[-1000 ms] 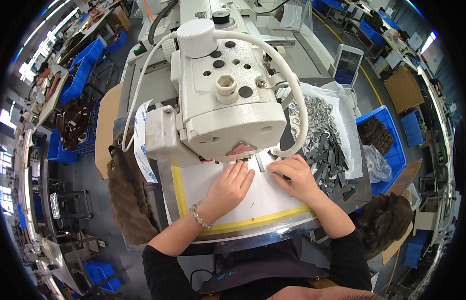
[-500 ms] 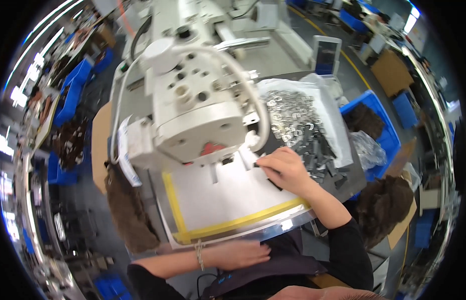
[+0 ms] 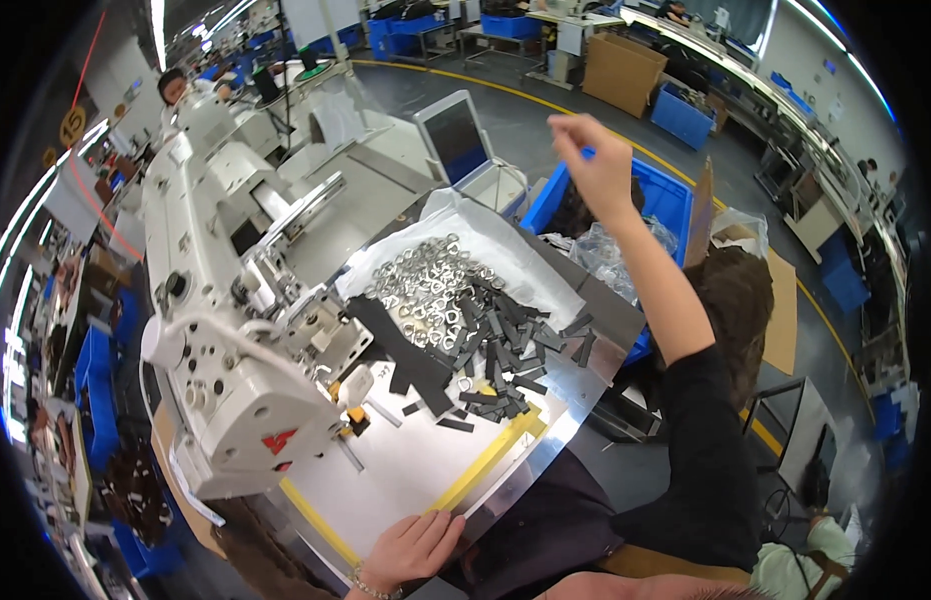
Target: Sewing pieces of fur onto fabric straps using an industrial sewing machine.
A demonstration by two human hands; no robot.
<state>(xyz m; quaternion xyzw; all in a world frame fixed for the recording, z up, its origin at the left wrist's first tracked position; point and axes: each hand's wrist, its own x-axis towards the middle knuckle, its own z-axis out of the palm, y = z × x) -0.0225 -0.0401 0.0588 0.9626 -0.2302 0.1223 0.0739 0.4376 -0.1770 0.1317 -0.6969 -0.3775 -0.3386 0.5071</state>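
Observation:
My right hand (image 3: 597,165) is raised off to the right, in front of the blue bin. Its fingers are bent in and closed; whether anything small sits in them I cannot make out. On the near edge of the white work surface (image 3: 405,470), my left hand (image 3: 413,548) lies flat with nothing in it. A sewing machine (image 3: 255,420) stands at the left, its head over that surface. Beside it are a pile of metal rings (image 3: 425,285) on white plastic sheeting and a heap of short black strips (image 3: 500,350). Wider black pieces (image 3: 395,345) lie left of the heap.
Behind my right arm stands a blue bin (image 3: 675,195) with dark material and clear plastic in it. Dark furry material (image 3: 735,310) hangs at the right. A small screen (image 3: 453,135) stands at the table's far side. Yellow tape (image 3: 485,455) borders the white surface.
The view has swung right. My right hand has left the machine's needle area and risen to the far right. My left hand has come from my lap onto the table edge.

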